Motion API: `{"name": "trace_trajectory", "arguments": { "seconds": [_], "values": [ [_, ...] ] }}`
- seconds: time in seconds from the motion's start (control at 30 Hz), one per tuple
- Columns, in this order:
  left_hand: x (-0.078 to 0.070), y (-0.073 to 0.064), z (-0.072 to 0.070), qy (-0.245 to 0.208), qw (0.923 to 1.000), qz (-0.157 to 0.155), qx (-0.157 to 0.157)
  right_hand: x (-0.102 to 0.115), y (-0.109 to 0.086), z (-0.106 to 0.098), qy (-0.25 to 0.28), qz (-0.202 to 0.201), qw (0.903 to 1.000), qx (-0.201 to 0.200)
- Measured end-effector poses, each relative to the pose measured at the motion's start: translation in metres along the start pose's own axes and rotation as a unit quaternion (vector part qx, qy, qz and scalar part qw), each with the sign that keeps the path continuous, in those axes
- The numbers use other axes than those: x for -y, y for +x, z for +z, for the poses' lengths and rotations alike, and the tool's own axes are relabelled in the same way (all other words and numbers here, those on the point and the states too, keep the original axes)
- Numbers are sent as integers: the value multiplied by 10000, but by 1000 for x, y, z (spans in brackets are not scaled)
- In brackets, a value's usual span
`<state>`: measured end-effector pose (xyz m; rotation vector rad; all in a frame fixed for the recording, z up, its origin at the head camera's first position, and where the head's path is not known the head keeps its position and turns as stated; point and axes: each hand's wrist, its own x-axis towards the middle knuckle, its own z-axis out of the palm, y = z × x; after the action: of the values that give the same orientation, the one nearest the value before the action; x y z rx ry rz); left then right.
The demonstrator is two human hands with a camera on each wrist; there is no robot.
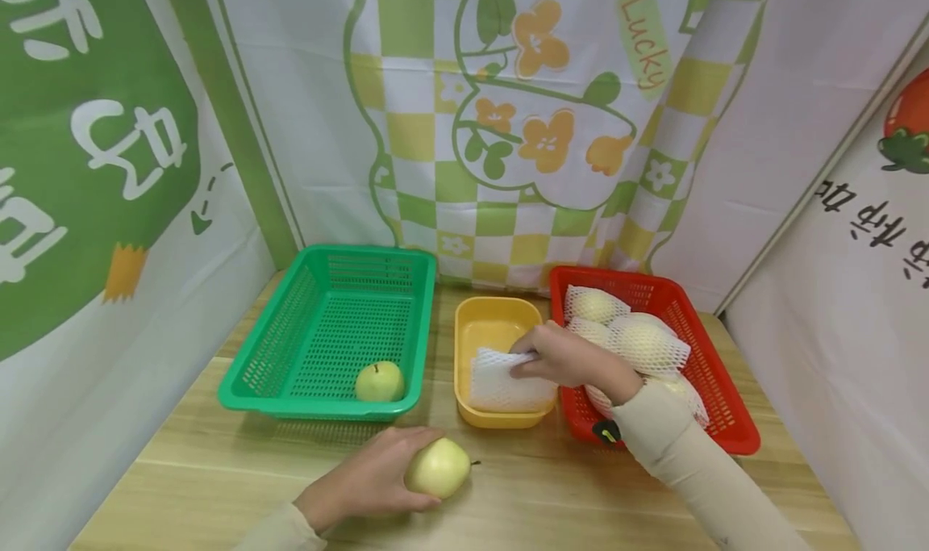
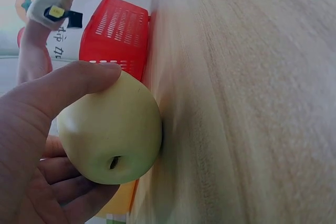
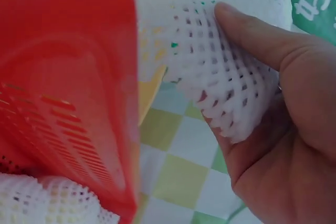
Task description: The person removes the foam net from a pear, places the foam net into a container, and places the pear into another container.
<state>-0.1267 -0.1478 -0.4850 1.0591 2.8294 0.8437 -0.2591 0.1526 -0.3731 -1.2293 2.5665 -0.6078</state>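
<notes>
A pale yellow-green pear point(image 1: 439, 469) lies on its side at the front of the table, its stem to the right. My left hand point(image 1: 385, 472) grips it, thumb on one side and fingers on the other, as the left wrist view also shows. Over the yellow container point(image 1: 464, 373), my right hand point(image 1: 562, 360) pinches a white foam net sleeve point(image 1: 501, 377). In the right wrist view the thumb presses on the mesh of the foam net point(image 3: 226, 66), with the other fingers partly hidden behind it.
The green basket point(image 1: 239, 394) at left has one bare pear point(image 1: 380, 381) near its front right corner. At right, the red basket point(image 1: 733, 406) contains several pears in foam nets point(image 1: 646, 341). Fabric walls point(image 1: 537, 236) surround the wooden table point(image 1: 181, 486) at the back and sides.
</notes>
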Motion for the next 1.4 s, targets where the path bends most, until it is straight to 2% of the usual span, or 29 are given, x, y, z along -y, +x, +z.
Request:
{"name": "trace_trajectory", "arguments": {
  "seconds": [0.13, 0.37, 0.53, 0.67, 0.73, 0.8, 0.93, 1.07, 1.27, 1.4],
  "values": [
    [0, 1, 0, -3, 10000, -14, 12, -8, 13, 2, 153, 132, 9982, 567],
    [1, 1, 0, -72, 10000, -42, 34, -15, 36, 4, -20, 410, 9892, 1405],
    [1, 0, 1, -99, 9999, -67, 96, -20, 46, 16, -431, 1071, 9760, 1848],
    [1, 0, 3, -107, 9998, -66, 123, -20, 48, 25, -830, 1725, 9617, 1960],
    [1, 0, 4, -115, 9998, -68, 124, -20, 49, 27, -957, 1824, 9600, 1897],
    [1, -1, 4, -116, 9998, -69, 120, -20, 50, 28, -1082, 1781, 9633, 1692],
    [2, -1, 3, -119, 9999, -57, 101, -23, 56, 26, -1264, 1276, 9782, 1042],
    [2, 0, 1, -101, 9999, -56, 106, -27, 57, 19, -1324, 977, 9835, 754],
    [2, 0, 0, -78, 9999, -35, 120, -23, 49, -1, -1185, 1182, 9843, 554],
    [3, 0, -1, -38, 9999, -8, 104, -16, 38, -19, -967, 1129, 9880, 410]
  ]
}}
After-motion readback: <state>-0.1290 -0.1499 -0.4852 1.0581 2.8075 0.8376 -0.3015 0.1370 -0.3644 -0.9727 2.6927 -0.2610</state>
